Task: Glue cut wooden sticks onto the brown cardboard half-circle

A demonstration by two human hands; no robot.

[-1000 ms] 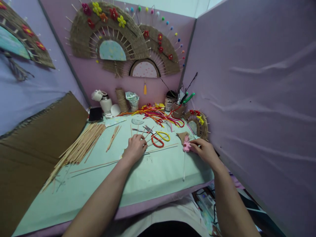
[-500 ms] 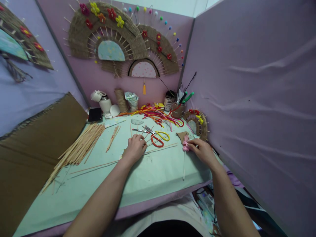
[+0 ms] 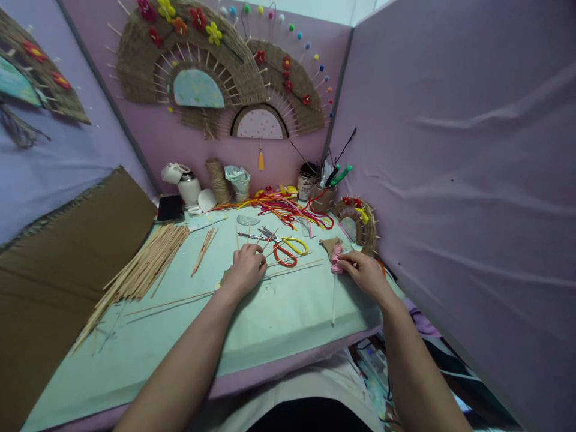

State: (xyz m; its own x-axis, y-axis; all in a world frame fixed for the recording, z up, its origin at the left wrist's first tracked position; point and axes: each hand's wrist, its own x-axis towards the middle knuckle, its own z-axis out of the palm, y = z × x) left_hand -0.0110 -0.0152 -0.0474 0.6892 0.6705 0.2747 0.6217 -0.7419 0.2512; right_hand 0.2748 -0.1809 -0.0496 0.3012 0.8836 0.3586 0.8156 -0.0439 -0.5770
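Note:
My left hand (image 3: 246, 268) lies over a half-ring of thin bamboo sticks (image 3: 288, 258) that spread out from under it, its fingers bent and pressed down on them. A brown edge of some flat piece shows beside the palm; the rest is hidden. At the right, my right hand (image 3: 366, 273) has thumb and fingers closed on a pink glue gun (image 3: 336, 259), from which a long white glue stick (image 3: 333, 303) reaches toward the table's front edge. Scissors (image 3: 285, 255) with red and yellow handles lie just beyond the sticks, beside a slim metallic tool (image 3: 252, 236).
A pile of bamboo sticks (image 3: 146, 264) covers the table's left side. Coloured pipe cleaners (image 3: 288, 210), a twine spool (image 3: 218, 181), a white bottle (image 3: 189, 189) and a pen cup (image 3: 323, 199) line the back. A small decorated fan (image 3: 369, 228) leans by the right wall.
The whole view has shifted slightly. Both hands stay practically where they were, the left on the sticks and the right at the glue gun.

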